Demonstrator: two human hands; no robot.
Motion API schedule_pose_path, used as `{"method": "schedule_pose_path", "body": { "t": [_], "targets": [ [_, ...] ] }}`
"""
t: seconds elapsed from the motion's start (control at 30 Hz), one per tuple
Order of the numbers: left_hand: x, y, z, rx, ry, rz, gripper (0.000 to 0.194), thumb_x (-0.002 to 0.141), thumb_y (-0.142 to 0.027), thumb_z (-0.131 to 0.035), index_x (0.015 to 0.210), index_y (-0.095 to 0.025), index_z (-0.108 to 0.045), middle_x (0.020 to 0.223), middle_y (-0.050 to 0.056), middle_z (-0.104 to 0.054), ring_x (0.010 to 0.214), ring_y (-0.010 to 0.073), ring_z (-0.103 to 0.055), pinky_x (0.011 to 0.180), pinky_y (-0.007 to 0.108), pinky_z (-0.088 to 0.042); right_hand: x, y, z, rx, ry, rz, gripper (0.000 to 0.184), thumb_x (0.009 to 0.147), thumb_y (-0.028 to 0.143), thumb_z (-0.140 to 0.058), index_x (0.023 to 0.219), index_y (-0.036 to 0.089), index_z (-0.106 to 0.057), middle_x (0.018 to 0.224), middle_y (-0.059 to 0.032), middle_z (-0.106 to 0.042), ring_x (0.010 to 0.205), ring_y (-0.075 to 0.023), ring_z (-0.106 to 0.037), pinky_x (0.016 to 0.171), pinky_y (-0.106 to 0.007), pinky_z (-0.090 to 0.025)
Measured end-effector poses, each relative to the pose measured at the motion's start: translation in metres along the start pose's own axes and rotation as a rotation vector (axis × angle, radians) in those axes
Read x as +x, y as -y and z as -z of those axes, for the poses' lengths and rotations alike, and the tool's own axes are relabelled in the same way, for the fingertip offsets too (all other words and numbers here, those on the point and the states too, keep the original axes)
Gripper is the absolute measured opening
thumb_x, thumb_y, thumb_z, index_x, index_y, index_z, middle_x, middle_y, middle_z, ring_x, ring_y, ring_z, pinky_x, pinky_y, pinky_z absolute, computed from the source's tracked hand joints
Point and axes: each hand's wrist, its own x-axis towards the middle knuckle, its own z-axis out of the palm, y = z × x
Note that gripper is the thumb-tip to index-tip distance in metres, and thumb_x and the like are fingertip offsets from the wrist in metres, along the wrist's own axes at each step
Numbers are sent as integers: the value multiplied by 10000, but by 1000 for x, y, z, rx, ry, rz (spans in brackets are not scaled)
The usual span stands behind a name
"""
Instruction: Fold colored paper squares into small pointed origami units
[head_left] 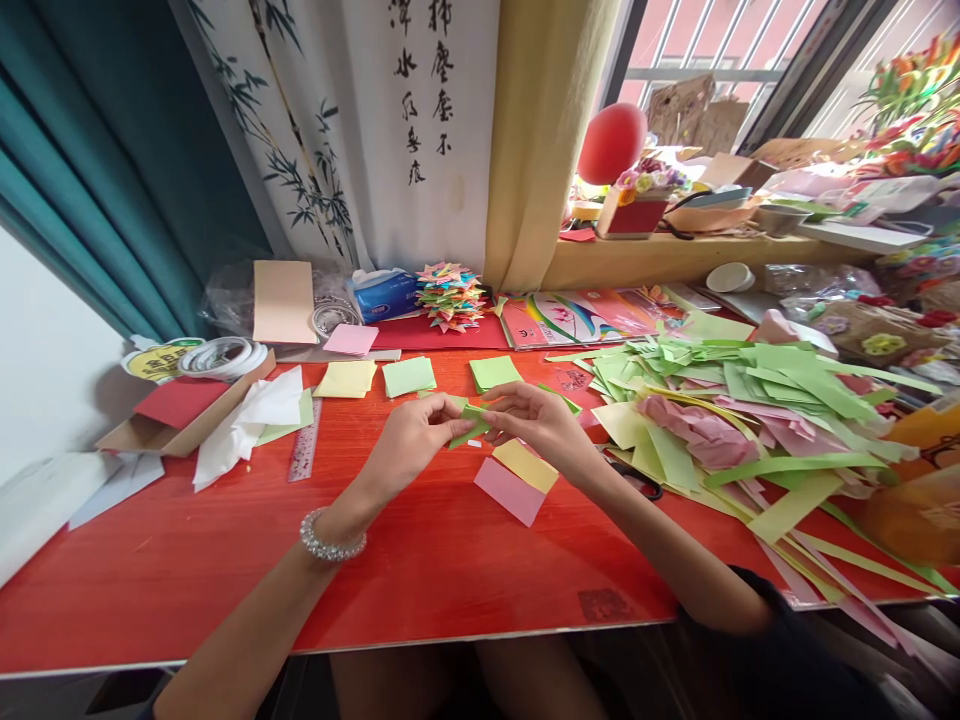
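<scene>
Both my hands meet over the middle of the red table, pinching one small piece of green paper (469,424) that looks folded. My left hand (415,432) grips its left side between thumb and fingers. At its right side, the fingertips of my right hand (538,420) close on it. Just below lie a pink paper piece (510,490) and a yellow paper piece (526,464), overlapping. Behind my hands sit a bright green paper stack (495,374), a pale green stack (409,377) and a yellow stack (346,379).
A heap of green, yellow and pink paper strips (780,390) covers the table's right side. Dark scissors handles (637,480) poke out beside my right forearm. To the left are a ruler (304,440), crumpled tissue (251,420) and a cardboard box (187,430). A colourful folded-paper ball (451,298) stands behind.
</scene>
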Motion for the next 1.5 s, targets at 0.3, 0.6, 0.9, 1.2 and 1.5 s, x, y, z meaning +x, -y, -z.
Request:
{"method": "schedule_pose_path", "body": {
  "t": [0.3,0.6,0.9,1.2,1.5],
  "targets": [
    [-2,-3,-1,-11,-15,-31,184,772,-360,-542,785,-186,-599,748,3,-589,712,142,-522,645,247,-402,-2,-1,-1,-111,29,63,230,782,388,-558,788,161,-589,625,-21,-627,576,-149,-623,595,-277,-507],
    [2,2,-3,-94,-34,6,211,756,-365,-566,859,-184,-598,777,9,-587,730,145,-546,663,251,-438,0,-5,-1,-86,-67,54,224,788,385,-547,774,164,-578,590,-11,-608,546,-137,-603,569,-260,-494],
    [1,3,-1,-156,-88,4,333,746,-353,-600,1043,-205,-615,705,9,-625,659,147,-605,703,299,-505,1,3,3,125,-18,28,214,778,297,-580,964,203,-532,677,5,-645,630,-150,-652,637,-287,-539],
    [1,7,-1,-147,-50,-84,308,785,-335,-563,1083,-283,-618,873,7,-579,690,113,-601,735,280,-522,1,4,7,226,-28,-31,170,780,261,-573,941,209,-553,640,12,-656,636,-141,-664,655,-261,-541],
    [1,5,1,-177,-4,-98,217,804,-202,-509,941,-228,-675,866,8,-568,683,101,-606,707,246,-517,2,4,7,260,-18,-83,152,770,253,-574,891,174,-623,674,-19,-673,654,-137,-663,674,-250,-539]
  ]
}}
